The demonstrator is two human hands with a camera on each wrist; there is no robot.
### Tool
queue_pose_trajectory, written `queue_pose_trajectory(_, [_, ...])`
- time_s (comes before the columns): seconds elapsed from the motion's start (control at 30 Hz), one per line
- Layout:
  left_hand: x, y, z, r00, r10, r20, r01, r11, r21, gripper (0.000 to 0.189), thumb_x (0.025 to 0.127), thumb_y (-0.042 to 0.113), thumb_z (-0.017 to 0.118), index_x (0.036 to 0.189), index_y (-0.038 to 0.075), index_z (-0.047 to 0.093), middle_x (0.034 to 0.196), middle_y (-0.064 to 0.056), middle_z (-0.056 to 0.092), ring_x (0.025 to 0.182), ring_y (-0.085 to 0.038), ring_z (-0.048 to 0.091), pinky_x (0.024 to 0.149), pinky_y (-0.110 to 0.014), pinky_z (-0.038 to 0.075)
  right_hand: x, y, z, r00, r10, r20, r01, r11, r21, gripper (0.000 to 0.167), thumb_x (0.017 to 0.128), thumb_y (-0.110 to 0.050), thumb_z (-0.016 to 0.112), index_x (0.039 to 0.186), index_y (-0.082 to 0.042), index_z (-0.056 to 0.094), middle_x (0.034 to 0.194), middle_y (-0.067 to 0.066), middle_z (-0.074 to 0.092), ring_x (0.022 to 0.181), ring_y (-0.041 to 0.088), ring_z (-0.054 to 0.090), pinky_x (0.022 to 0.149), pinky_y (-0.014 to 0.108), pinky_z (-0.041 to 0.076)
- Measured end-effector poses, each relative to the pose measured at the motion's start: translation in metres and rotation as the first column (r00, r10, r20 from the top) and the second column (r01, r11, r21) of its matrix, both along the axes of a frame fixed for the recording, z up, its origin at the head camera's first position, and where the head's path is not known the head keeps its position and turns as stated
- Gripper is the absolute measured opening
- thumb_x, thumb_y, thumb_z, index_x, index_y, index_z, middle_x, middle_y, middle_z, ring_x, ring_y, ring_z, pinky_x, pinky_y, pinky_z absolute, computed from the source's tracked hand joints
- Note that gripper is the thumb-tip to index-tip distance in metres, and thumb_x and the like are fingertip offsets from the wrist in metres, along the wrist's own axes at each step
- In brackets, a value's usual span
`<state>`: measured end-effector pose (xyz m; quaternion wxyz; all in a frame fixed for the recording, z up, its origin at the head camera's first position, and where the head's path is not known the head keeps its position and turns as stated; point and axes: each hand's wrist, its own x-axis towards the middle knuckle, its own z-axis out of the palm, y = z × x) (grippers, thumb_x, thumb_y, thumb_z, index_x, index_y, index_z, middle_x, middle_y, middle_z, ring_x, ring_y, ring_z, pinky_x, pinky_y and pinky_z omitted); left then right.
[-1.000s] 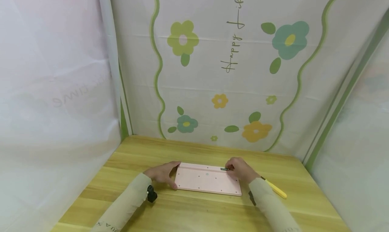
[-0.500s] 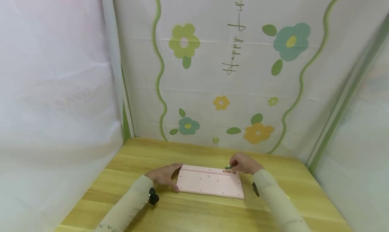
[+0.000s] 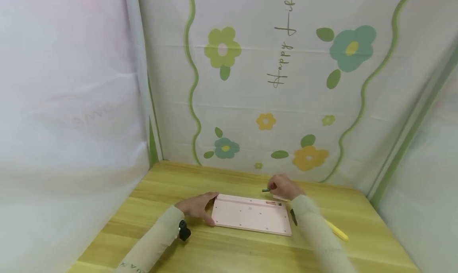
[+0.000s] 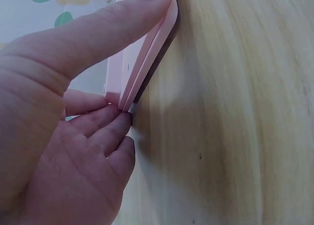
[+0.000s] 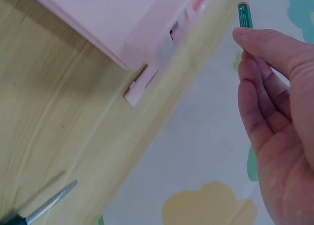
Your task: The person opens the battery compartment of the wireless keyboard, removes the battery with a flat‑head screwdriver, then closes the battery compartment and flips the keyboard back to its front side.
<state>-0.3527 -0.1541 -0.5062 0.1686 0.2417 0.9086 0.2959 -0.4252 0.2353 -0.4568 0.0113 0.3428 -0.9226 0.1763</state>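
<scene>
A flat pink keyboard (image 3: 252,217) lies underside up on the table, small screws dotted over its back. My left hand (image 3: 196,206) grips its left end, thumb at the near corner and fingers at the far one; in the left wrist view the thumb (image 4: 105,33) lies over the edge. Beyond the far right corner, my right hand (image 3: 284,187) pinches a small green battery (image 5: 245,16) between thumb and fingertips, above the table. The uncovered battery slot (image 3: 273,203) is at the keyboard's far right. A narrow pink battery cover (image 5: 140,87) lies just behind that corner.
A screwdriver (image 3: 337,230) with a yellow handle lies right of the keyboard, partly under the right forearm; its metal shaft (image 5: 51,204) shows in the right wrist view. Flower-printed white cloth (image 3: 243,86) hangs behind the wooden table (image 3: 222,257) and at both sides.
My right hand has taken the battery up out of the slot and moved it away past the keyboard's far edge. The left hand keeps its grip on the keyboard.
</scene>
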Motion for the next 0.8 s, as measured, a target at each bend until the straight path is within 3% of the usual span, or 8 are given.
queue_pose_trajectory(0.23, [-0.005,0.000,0.004,1.000,-0.001,-0.002,0.001,1.000,0.002,0.116,0.079,0.038,0.094,0.167,0.004,0.026,0.174,-0.016,0.029,0.162,-0.037,0.027,0.132,-0.056,0.027,-0.012,-0.012,-0.014,0.999,-0.043,0.010,0.043,0.999,-0.018,0.015,0.090,0.009,0.071,0.088,-0.002,0.080,0.077,0.004,0.071,0.067,0.010,0.050,0.061,0.024,0.044])
queue_pose_trajectory(0.47, [-0.004,-0.002,0.003,1.000,-0.005,0.014,0.004,0.999,0.042,0.117,0.078,0.032,0.096,0.166,0.002,0.026,0.173,-0.018,0.029,0.161,-0.039,0.027,0.131,-0.057,0.027,-0.013,-0.018,-0.025,0.996,-0.078,0.051,0.080,0.996,-0.034,0.015,0.091,0.007,0.071,0.094,-0.004,0.081,0.092,0.009,0.078,0.081,0.015,0.068,0.069,0.033,0.059])
queue_pose_trajectory(0.8, [0.001,0.002,-0.002,1.000,0.000,0.009,0.000,0.999,0.040,0.115,0.077,0.031,0.096,0.165,0.000,0.028,0.172,-0.020,0.031,0.160,-0.040,0.029,0.130,-0.058,0.028,-0.017,-0.013,-0.048,0.981,-0.159,0.111,0.165,0.985,-0.049,0.008,0.090,0.001,0.078,0.092,-0.006,0.082,0.088,0.004,0.077,0.079,0.011,0.068,0.071,0.033,0.061])
